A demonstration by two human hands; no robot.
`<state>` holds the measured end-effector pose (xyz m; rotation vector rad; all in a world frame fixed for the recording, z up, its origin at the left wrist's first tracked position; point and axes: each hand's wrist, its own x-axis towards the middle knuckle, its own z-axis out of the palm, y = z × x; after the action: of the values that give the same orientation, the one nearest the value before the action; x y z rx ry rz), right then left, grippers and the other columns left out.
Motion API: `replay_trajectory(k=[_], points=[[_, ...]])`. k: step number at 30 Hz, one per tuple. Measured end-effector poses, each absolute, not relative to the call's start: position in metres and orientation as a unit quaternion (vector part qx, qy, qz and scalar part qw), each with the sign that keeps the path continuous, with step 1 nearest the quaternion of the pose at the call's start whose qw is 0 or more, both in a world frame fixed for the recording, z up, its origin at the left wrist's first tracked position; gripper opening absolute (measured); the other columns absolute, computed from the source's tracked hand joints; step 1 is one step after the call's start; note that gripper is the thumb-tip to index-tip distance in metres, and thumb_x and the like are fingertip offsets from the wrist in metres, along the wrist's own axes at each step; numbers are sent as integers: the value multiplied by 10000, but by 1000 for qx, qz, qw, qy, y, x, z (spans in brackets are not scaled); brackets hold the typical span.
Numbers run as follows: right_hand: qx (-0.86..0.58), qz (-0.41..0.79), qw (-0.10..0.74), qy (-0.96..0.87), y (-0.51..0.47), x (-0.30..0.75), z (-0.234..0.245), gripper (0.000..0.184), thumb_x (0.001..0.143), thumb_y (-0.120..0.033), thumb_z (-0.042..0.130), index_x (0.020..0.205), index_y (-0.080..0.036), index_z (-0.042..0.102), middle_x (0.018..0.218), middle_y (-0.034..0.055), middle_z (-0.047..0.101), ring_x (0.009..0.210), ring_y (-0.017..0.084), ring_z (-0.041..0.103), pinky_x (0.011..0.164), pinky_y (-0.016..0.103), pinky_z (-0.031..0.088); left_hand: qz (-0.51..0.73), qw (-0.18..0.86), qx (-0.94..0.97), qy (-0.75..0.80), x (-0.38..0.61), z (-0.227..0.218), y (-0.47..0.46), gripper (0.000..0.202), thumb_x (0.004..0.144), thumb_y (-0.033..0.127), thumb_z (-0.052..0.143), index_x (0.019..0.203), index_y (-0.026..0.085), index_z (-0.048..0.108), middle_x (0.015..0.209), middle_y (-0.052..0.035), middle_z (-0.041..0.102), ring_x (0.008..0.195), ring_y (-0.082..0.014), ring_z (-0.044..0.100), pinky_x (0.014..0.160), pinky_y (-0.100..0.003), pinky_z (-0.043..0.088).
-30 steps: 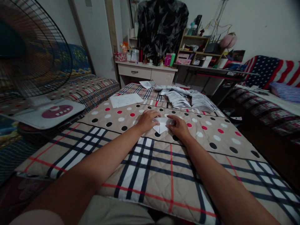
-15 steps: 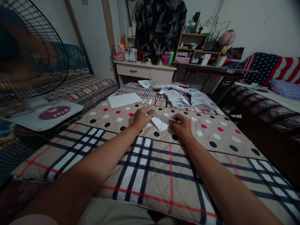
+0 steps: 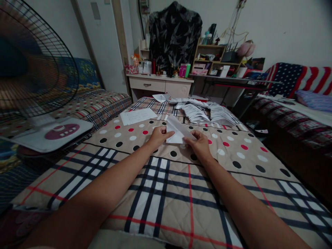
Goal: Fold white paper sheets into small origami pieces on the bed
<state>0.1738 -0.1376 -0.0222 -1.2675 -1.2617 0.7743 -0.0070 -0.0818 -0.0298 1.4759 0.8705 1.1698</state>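
A folded sheet of white paper (image 3: pixel 176 133) is held between my two hands, just above the dotted band of the quilted bedspread (image 3: pixel 181 186). My left hand (image 3: pixel 158 135) pinches its left edge, thumb on the near face. On the opposite side, my right hand (image 3: pixel 198 142) grips the lower right part between thumb and fingers. One flap of the paper stands up and slants from upper left to lower right. Farther off lie stacks of folded white paper (image 3: pixel 195 113), and left of them a flat sheet with faint writing (image 3: pixel 138 116).
At the left a fan (image 3: pixel 15 69) stands close, its white base (image 3: pixel 52 133) beside the bed. A dresser (image 3: pixel 160 84) holding bottles and boxes is beyond the bed's far end. To the right is a sofa or bed with a flag-patterned cover (image 3: pixel 290 79).
The paper has turned from a downward point to a flat lower edge with a raised flap. Both hands have shifted their grip on it. The view has tilted slightly upward.
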Motion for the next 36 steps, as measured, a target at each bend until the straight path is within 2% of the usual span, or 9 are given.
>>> replay_trajectory(k=[3, 6, 12, 19, 25, 27, 30, 33, 36], points=[[-533, 315, 531, -579, -140, 171, -21, 270, 603, -363, 760, 741, -190, 605, 699, -3, 639, 588, 157, 564, 533, 269, 440, 458, 475, 643, 389, -6, -30, -81, 396, 629, 475, 758, 757, 124, 629, 662, -2, 632, 576, -118, 558, 512, -218, 406], [-527, 312, 518, -597, -140, 172, -18, 303, 634, -391, 754, 808, -163, 656, 763, 20, 665, 667, 166, 581, 585, 267, 439, 419, 467, 676, 386, -5, -28, -83, 387, 639, 459, 751, 791, 120, 642, 669, -9, 638, 581, -131, 571, 507, -221, 403], [-484, 435, 508, -565, -142, 177, -11, 392, 619, -371, 775, 929, -154, 673, 859, 49, 710, 682, 173, 616, 573, 264, 450, 345, 477, 727, 353, -4, -24, -90, 310, 665, 408, 723, 691, 118, 618, 594, 22, 572, 521, -97, 511, 465, -192, 319], [-508, 378, 532, -562, -135, 172, -10, 355, 561, -382, 807, 828, -179, 690, 633, -6, 639, 512, 135, 517, 468, 241, 374, 255, 447, 803, 303, -5, -23, -95, 221, 690, 326, 694, 722, 109, 667, 615, 16, 586, 562, -109, 519, 493, -193, 337], [-527, 295, 547, -579, -132, 171, -11, 174, 652, -328, 706, 676, -160, 667, 603, -7, 612, 516, 117, 479, 470, 232, 323, 238, 473, 797, 289, -3, -22, -98, 214, 708, 293, 677, 772, 89, 679, 692, -5, 634, 613, -122, 563, 556, -200, 396], [-532, 285, 545, -582, -131, 172, -11, 232, 694, -373, 682, 608, -166, 623, 542, -17, 555, 491, 108, 437, 453, 234, 287, 238, 474, 797, 289, -3, -21, -100, 216, 707, 297, 687, 745, 85, 679, 667, -2, 624, 594, -116, 553, 541, -197, 389], [-537, 316, 564, -542, -130, 175, -13, 431, 785, -542, 591, 547, -190, 521, 470, -25, 465, 434, 100, 379, 420, 239, 261, 245, 496, 782, 287, -3, -20, -102, 268, 702, 345, 711, 774, 87, 696, 676, -11, 641, 602, -131, 574, 535, -204, 409], [-530, 374, 587, -484, -128, 182, -14, 535, 831, -684, 449, 694, -184, 579, 580, 14, 581, 474, 118, 492, 440, 233, 362, 305, 516, 732, 323, -4, -22, -100, 313, 707, 367, 717, 854, 91, 698, 706, -25, 665, 583, -132, 586, 497, -202, 416], [-515, 450, 589, -430, -128, 187, -14, 566, 811, -715, 464, 967, -192, 611, 787, 53, 689, 588, 150, 627, 509, 249, 478, 442, 494, 631, 404, -3, -25, -94, 336, 708, 373, 716, 900, 100, 678, 728, -39, 679, 534, -130, 578, 428, -200, 405]])
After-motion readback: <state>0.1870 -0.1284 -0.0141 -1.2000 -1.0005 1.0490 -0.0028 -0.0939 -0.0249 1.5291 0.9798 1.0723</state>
